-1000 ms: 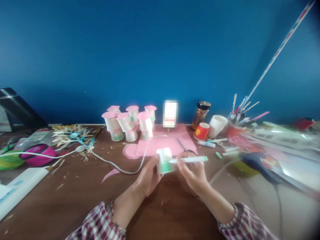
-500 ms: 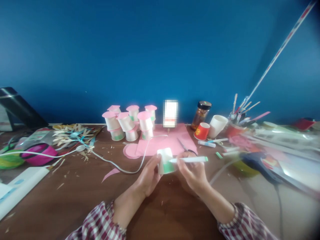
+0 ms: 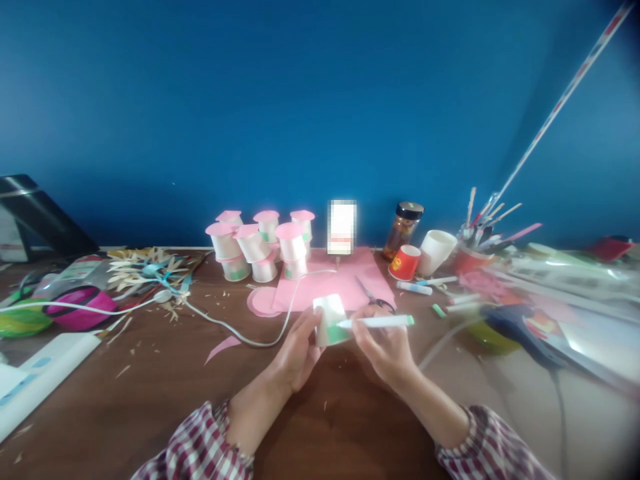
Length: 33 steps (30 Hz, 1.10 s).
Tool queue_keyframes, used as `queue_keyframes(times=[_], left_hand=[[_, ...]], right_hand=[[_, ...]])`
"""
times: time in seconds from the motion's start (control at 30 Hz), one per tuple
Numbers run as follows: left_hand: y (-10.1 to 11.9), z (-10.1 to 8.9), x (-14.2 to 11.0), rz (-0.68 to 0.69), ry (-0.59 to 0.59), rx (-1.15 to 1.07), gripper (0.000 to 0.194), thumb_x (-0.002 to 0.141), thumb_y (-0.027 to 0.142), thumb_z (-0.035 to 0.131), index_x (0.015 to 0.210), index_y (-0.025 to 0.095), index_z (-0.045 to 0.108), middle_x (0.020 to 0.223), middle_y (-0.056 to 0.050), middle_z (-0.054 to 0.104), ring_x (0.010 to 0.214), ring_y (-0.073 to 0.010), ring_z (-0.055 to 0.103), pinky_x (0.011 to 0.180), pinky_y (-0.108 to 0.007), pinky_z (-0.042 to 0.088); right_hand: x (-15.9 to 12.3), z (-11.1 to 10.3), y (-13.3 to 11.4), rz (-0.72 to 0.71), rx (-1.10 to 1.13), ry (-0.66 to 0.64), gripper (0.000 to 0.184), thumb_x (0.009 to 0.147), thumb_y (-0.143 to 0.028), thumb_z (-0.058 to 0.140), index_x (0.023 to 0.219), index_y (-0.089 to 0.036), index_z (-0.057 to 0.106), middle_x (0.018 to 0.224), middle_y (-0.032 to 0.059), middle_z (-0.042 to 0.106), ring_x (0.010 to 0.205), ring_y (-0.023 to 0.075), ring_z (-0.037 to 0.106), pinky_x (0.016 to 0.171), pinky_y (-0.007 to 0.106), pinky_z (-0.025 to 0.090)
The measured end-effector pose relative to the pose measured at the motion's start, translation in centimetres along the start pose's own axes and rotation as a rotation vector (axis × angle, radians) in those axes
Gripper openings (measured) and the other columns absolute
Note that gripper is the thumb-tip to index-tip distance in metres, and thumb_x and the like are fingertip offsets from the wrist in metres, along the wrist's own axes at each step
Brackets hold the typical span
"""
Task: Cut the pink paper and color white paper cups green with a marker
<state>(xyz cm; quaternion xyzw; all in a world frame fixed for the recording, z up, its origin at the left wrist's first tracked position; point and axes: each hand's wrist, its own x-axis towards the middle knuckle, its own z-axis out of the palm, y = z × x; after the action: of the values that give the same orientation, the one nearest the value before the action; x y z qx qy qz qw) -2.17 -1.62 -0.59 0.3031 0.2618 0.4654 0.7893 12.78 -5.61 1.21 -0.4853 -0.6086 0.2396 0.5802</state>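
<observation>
Your left hand (image 3: 300, 350) keeps its fingers closed around the side of the white cup (image 3: 327, 312), in front of the pink paper (image 3: 320, 285). In your right hand (image 3: 387, 350), the fingers pinch the white marker (image 3: 383, 321), with its tip at the cup's green patch (image 3: 340, 333). Just behind this hand, the scissors (image 3: 367, 290) lie partly on the paper.

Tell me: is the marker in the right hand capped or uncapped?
Uncapped: the marker in the right hand points its bare, tapered tip at the green patch on the white cup.
</observation>
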Motion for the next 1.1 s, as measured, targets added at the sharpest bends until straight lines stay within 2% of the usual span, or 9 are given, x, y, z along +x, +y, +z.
queue_keyframes(times=[0.33, 0.7, 0.93, 1.1], left_hand=[[0.06, 0.17, -0.15, 0.008, 0.009, 0.030, 0.020, 0.083, 0.033, 0.060, 0.094, 0.017, 0.064, 0.086, -0.003, 0.065, 0.082, -0.0136, 0.060, 0.074, -0.023, 0.048], [0.05, 0.29, -0.19, 0.006, 0.032, 0.050, 0.023, 0.081, 0.035, 0.063, 0.095, 0.018, 0.064, 0.089, -0.004, 0.066, 0.082, -0.0150, 0.061, 0.074, -0.024, 0.047], [0.09, 0.40, -0.33, 0.017, 0.042, 0.050, 0.022, 0.082, 0.035, 0.062, 0.098, 0.020, 0.064, 0.085, -0.002, 0.066, 0.080, -0.0131, 0.061, 0.075, -0.023, 0.046], [0.09, 0.49, -0.46, -0.008, 0.021, 0.057, 0.023, 0.081, 0.035, 0.063, 0.098, 0.020, 0.063, 0.091, -0.004, 0.067, 0.085, -0.0164, 0.062, 0.076, -0.026, 0.046]], right_hand=[[-0.06, -0.07, -0.45, -0.003, -0.021, 0.004, 0.009, 0.081, -0.022, 0.057, 0.073, -0.017, 0.060, 0.066, 0.0013, 0.060, 0.058, 0.0132, 0.055, 0.051, 0.022, 0.045], [0.23, -0.04, -0.46, -0.002, -0.009, 0.011, 0.009, 0.080, -0.022, 0.057, 0.073, -0.017, 0.060, 0.066, 0.0018, 0.061, 0.057, 0.0132, 0.055, 0.051, 0.022, 0.046], [0.10, -0.08, -0.72, -0.008, -0.013, 0.002, 0.009, 0.079, -0.022, 0.058, 0.071, -0.017, 0.060, 0.064, 0.0010, 0.060, 0.055, 0.0129, 0.055, 0.050, 0.022, 0.045], [0.04, -0.02, -0.73, -0.004, -0.030, 0.027, 0.009, 0.080, -0.023, 0.058, 0.073, -0.018, 0.060, 0.065, 0.0015, 0.060, 0.057, 0.0134, 0.055, 0.050, 0.022, 0.046]])
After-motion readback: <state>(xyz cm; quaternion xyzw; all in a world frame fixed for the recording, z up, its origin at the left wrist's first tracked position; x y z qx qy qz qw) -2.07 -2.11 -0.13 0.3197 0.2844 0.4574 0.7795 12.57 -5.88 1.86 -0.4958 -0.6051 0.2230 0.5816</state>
